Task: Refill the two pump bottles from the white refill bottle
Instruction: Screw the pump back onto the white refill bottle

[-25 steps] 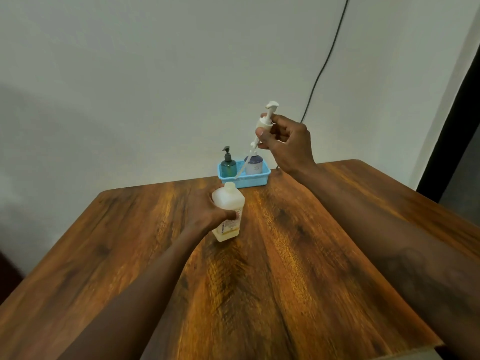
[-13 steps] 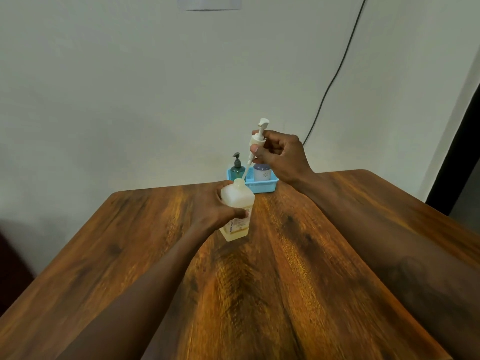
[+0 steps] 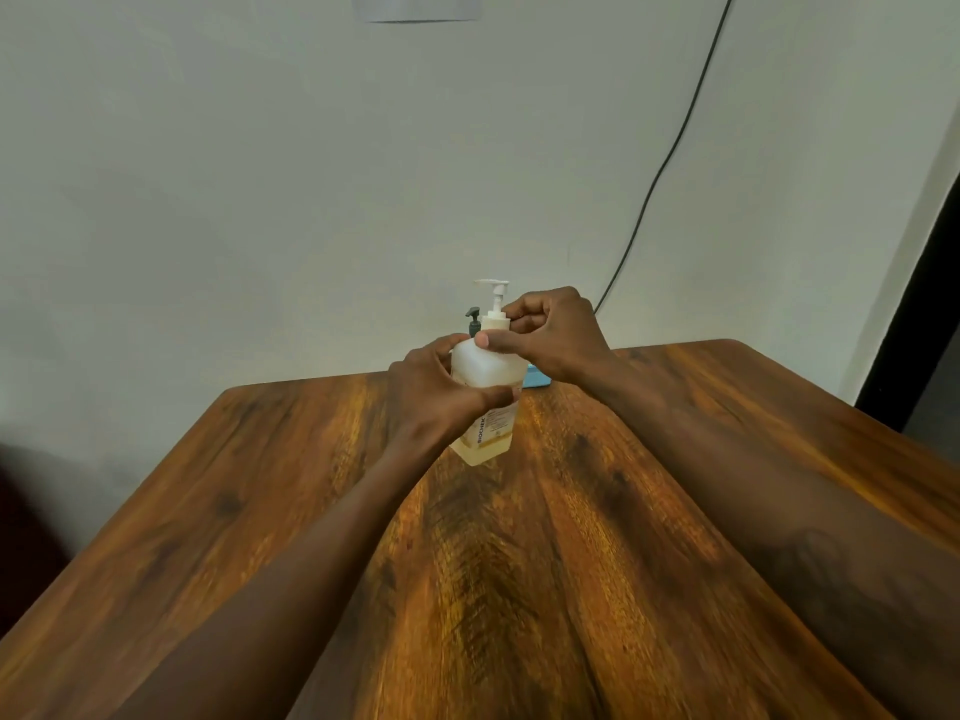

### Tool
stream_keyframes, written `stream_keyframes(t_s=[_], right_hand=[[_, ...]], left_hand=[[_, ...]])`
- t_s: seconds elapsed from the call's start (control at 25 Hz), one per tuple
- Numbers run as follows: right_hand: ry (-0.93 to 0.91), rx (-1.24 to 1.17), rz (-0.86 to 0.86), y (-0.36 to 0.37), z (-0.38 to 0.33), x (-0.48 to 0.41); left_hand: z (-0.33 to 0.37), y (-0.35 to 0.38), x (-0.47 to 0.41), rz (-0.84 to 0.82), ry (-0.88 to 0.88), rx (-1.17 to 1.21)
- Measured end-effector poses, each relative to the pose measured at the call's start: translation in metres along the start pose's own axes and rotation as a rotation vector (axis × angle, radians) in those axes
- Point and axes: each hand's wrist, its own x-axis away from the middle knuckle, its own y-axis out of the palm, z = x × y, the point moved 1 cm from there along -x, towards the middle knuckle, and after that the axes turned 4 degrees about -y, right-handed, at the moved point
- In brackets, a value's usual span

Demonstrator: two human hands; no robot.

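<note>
While left hand fingers wrap the white refill bottle, right hand fingers pinch its pump collar.

Soft, even light falls on the pale grey wall; the glossy brown wooden table shows mild sheen at centre. Edges bow from wide-angle distortion, forearms slightly blurred.

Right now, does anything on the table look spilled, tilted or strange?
No spill shows on the table. The white bottle stands slightly tilted in the left hand, while the right hand holds the pump collar at its neck.
</note>
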Motion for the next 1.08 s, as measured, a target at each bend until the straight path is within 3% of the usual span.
stream_keyframes(t_s=[0.12, 0.28, 0.48, 0.8, 0.88, 1.0, 1.08], right_hand=[[0.099, 0.006, 0.090, -0.003, -0.003, 0.001], [0.144, -0.055, -0.084, -0.011, 0.000, 0.003], [0.093, -0.543, -0.218, -0.025, 0.003, 0.005], [0.121, -0.012, 0.074, -0.025, -0.005, -0.003], [0.101, -0.062, 0.021, -0.026, -0.007, -0.003], [0.086, -0.352, -0.116, -0.034, -0.004, -0.001], [0.075, -0.374, -0.135, -0.039, 0.002, -0.003]], left_hand=[[0.008, 0.002, 0.000, -0.021, 0.012, -0.017], [0.011, 0.002, 0.001, -0.054, 0.019, -0.007], [0.014, 0.005, -0.006, -0.057, -0.019, -0.001], [0.028, 0.011, -0.008, -0.022, 0.039, -0.009], [0.027, 0.014, -0.011, -0.032, 0.030, -0.019], [0.023, 0.014, -0.015, -0.058, 0.004, 0.012], [0.022, 0.015, -0.016, -0.077, -0.004, 0.018]])
